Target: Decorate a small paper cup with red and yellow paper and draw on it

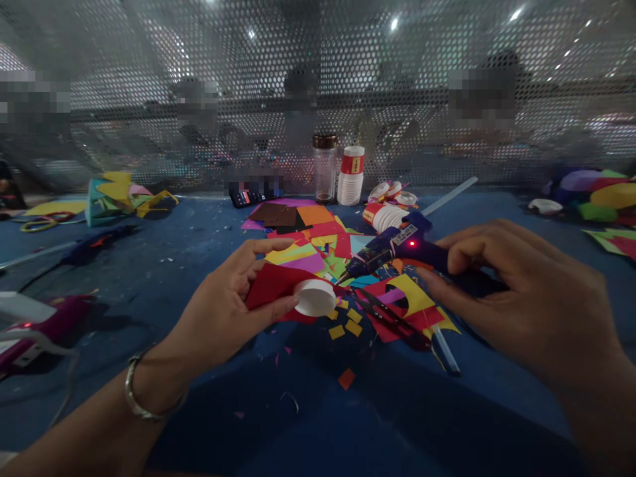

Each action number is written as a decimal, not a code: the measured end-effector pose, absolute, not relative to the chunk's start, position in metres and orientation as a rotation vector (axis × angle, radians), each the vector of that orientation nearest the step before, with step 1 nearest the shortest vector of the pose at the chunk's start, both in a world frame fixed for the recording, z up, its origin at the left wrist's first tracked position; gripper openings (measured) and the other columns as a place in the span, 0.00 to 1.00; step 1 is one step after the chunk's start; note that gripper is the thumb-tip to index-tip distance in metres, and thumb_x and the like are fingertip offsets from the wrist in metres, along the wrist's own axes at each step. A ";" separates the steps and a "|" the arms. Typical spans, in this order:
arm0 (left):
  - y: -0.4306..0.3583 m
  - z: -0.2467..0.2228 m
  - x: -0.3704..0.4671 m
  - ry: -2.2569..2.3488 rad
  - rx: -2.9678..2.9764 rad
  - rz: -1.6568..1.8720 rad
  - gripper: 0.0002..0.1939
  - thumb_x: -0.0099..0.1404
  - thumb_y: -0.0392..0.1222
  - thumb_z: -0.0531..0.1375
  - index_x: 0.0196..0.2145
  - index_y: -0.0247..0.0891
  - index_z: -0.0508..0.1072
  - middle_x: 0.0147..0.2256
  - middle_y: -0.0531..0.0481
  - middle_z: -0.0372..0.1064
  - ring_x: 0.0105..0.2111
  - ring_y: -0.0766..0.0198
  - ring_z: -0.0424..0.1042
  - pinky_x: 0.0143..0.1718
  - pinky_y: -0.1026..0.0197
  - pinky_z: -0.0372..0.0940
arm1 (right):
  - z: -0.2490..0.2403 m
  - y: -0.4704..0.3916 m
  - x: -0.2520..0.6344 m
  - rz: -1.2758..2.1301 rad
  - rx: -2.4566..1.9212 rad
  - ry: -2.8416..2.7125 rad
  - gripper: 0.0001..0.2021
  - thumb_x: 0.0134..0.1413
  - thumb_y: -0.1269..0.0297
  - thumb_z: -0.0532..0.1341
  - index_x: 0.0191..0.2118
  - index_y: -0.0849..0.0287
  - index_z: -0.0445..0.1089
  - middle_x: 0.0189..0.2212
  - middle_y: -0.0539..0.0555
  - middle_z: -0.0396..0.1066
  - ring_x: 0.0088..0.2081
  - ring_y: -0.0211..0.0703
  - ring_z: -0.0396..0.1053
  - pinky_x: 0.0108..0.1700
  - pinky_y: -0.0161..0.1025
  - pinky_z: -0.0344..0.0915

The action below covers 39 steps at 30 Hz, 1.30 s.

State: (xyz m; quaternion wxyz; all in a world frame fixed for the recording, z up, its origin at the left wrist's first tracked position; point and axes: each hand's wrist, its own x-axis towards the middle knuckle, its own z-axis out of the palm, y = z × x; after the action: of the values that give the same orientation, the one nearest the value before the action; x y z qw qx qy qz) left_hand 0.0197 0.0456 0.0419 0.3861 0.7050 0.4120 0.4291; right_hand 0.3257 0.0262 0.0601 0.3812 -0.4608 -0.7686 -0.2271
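Observation:
My left hand holds a piece of red paper together with a white round cup piece, its thumb on the white rim. My right hand is closed around the handle of a dark blue glue gun with a lit red light. The gun's nozzle points left and down, close to the right edge of the white piece; whether they touch I cannot tell. Below and right of the nozzle, dark scissors lie on red and yellow paper. Several small yellow paper squares lie under the white piece.
Coloured paper sheets spread across the middle of the blue table. Behind stand a glass bottle and stacked paper cups. At left are another glue gun, a purple power strip and a paper craft. A glue stick lies right.

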 end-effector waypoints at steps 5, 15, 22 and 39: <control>0.045 0.041 0.021 1.052 1.786 1.100 0.29 0.59 0.42 0.72 0.55 0.43 0.67 0.36 0.53 0.81 0.33 0.63 0.82 0.29 0.70 0.75 | 0.059 0.027 0.326 -0.595 -1.160 -1.965 0.16 0.62 0.53 0.65 0.29 0.53 0.61 0.29 0.48 0.71 0.29 0.37 0.70 0.29 0.37 0.61; 0.045 0.044 0.021 1.080 1.834 1.079 0.28 0.60 0.40 0.71 0.55 0.43 0.66 0.37 0.54 0.81 0.32 0.65 0.82 0.26 0.72 0.72 | 0.060 0.027 0.323 -0.599 -1.166 -1.963 0.15 0.63 0.54 0.64 0.29 0.53 0.61 0.28 0.47 0.71 0.28 0.38 0.69 0.28 0.37 0.62; 0.044 0.043 0.021 1.071 1.815 1.061 0.29 0.60 0.43 0.71 0.56 0.42 0.66 0.43 0.48 0.81 0.37 0.60 0.83 0.31 0.67 0.76 | 0.060 0.027 0.324 -0.565 -1.173 -1.957 0.14 0.60 0.58 0.66 0.29 0.53 0.61 0.28 0.48 0.70 0.28 0.40 0.69 0.29 0.38 0.62; 0.043 0.039 0.017 1.079 1.952 1.129 0.19 0.61 0.45 0.71 0.49 0.41 0.76 0.54 0.42 0.76 0.31 0.61 0.80 0.28 0.63 0.77 | 0.059 0.028 0.326 -0.525 -1.197 -1.940 0.13 0.60 0.56 0.66 0.29 0.53 0.63 0.28 0.48 0.71 0.27 0.39 0.70 0.27 0.37 0.62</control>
State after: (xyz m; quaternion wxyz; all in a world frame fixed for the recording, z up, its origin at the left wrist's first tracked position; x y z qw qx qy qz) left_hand 0.0174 0.0429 0.0393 0.3152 0.7410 0.4097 0.4285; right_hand 0.3258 0.0284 0.0592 0.3904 -0.4711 -0.7635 -0.2067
